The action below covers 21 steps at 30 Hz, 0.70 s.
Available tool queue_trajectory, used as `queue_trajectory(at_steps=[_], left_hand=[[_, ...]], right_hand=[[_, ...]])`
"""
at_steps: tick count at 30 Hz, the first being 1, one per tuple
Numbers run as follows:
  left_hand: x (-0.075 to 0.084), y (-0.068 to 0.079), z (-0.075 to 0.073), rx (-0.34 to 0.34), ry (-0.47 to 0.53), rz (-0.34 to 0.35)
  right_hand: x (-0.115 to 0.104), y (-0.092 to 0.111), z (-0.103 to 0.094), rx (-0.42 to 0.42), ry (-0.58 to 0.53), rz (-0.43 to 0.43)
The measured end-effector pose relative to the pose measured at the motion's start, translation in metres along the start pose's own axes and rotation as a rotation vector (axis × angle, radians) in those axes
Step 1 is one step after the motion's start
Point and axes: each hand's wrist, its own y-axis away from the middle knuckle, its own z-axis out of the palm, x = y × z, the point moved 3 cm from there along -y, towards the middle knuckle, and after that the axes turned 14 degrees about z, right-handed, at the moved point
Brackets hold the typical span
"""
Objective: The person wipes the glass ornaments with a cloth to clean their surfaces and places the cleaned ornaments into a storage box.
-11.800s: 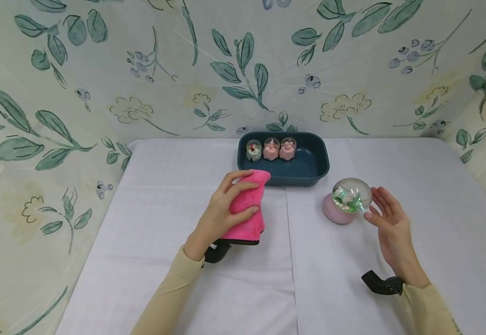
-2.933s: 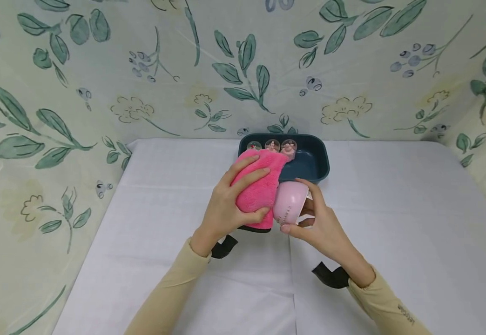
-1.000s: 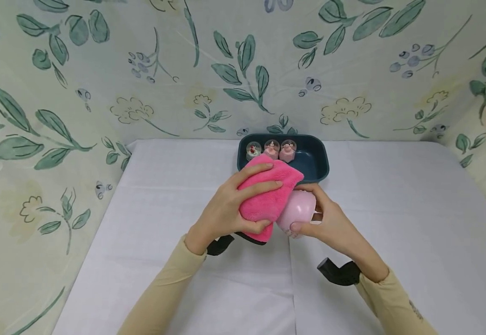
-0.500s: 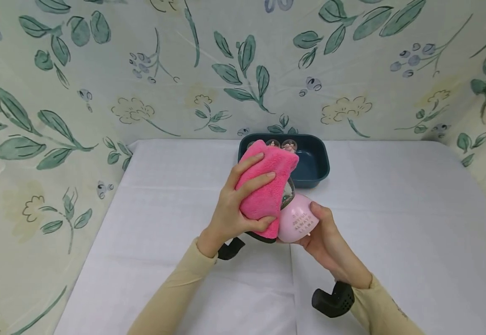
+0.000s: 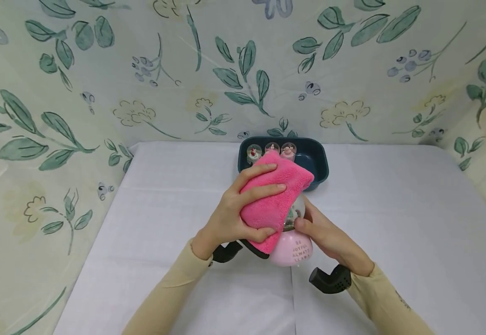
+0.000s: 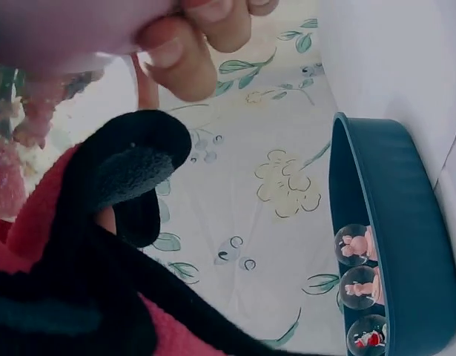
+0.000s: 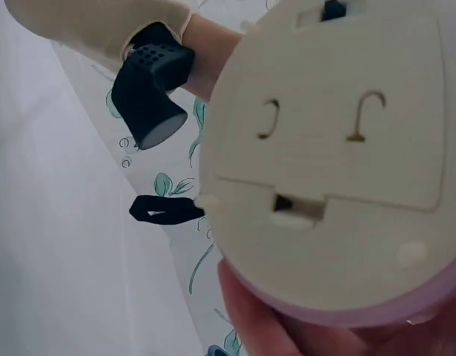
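In the head view my left hand [image 5: 232, 214] holds a folded pink cloth [image 5: 266, 204] with a black edge, fingers spread over it. The cloth lies against a snow globe [image 5: 291, 249] with a pink lettered base and clear dome, partly covering the dome. My right hand [image 5: 333, 235] grips the globe from the right, thumb near the join of dome and base. The globe is held above the table. The right wrist view shows the base's pale underside [image 7: 324, 245] with its cover panel. At the upper left of the left wrist view, fingertips [image 6: 179, 63] touch the pink base.
A dark blue tray [image 5: 320, 163] stands at the back of the white table [image 5: 176, 195]. Three small snow globes sit in its left part, one with a white base [image 5: 254, 153] and two pink. A floral cloth [image 5: 167, 83] hangs behind.
Earlier the globe stood on the table with the right hand beside it. It was then lifted to the cloth and turned. Its base now points down, and the right hand has shifted onto the dome.
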Motion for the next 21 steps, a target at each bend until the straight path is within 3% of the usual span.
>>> queue_trajectory(at_steps=[3,8,12,18,21], left_hand=[[-0.002,0.000,0.002,-0.026,0.015,0.016],[-0.007,0.004,0.002,-0.015,0.054,-0.007],[-0.009,0.006,0.002,-0.020,0.043,-0.027],[-0.008,0.004,0.004,-0.107,-0.003,-0.056],[-0.008,0.005,0.002,-0.095,0.003,-0.100]], right_hand=[[0.006,0.000,0.000,-0.020,-0.045,0.014],[0.012,0.000,0.000,-0.051,-0.130,0.078],[0.002,-0.001,-0.004,0.012,-0.039,0.035],[-0.007,-0.005,-0.007,0.114,0.127,-0.015],[-0.008,-0.005,-0.008,0.172,0.204,-0.017]])
